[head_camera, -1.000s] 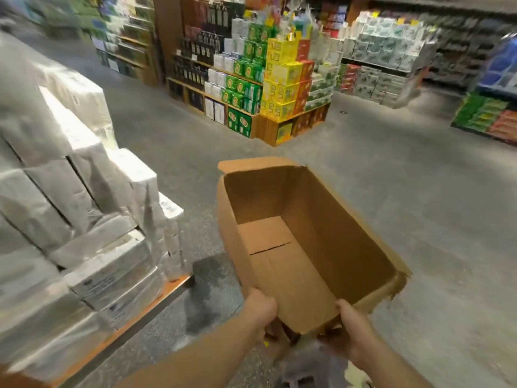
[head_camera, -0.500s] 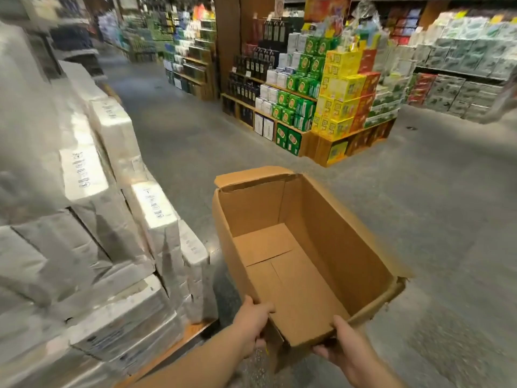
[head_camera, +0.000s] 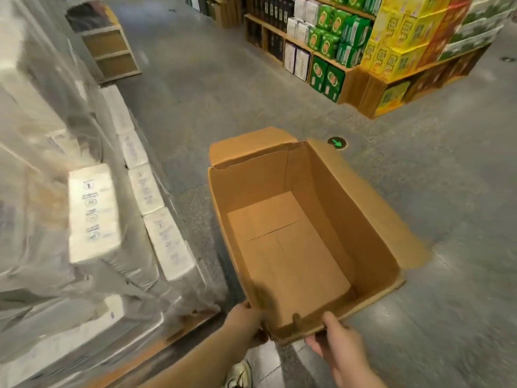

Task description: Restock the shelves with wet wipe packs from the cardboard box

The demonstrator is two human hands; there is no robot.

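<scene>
An open brown cardboard box (head_camera: 291, 247) hangs in front of me over the grey floor, and its inside shows only bare cardboard. My left hand (head_camera: 247, 323) grips the box's near left corner. My right hand (head_camera: 335, 347) grips the near edge, thumb on the rim and fingers underneath. White packs wrapped in clear film (head_camera: 92, 214) are stacked on a low wooden shelf (head_camera: 179, 336) at my left, close beside the box.
Across the aisle stands a wooden display (head_camera: 361, 85) with green cartons (head_camera: 326, 74) and yellow cartons (head_camera: 397, 51). A green arrow marker (head_camera: 337, 142) is on the floor beyond the box. My shoe (head_camera: 239, 375) shows below the box.
The view has tipped downward and swung left. The box stays gripped in both hands and now hangs lower, closer alongside the wrapped white packs.
</scene>
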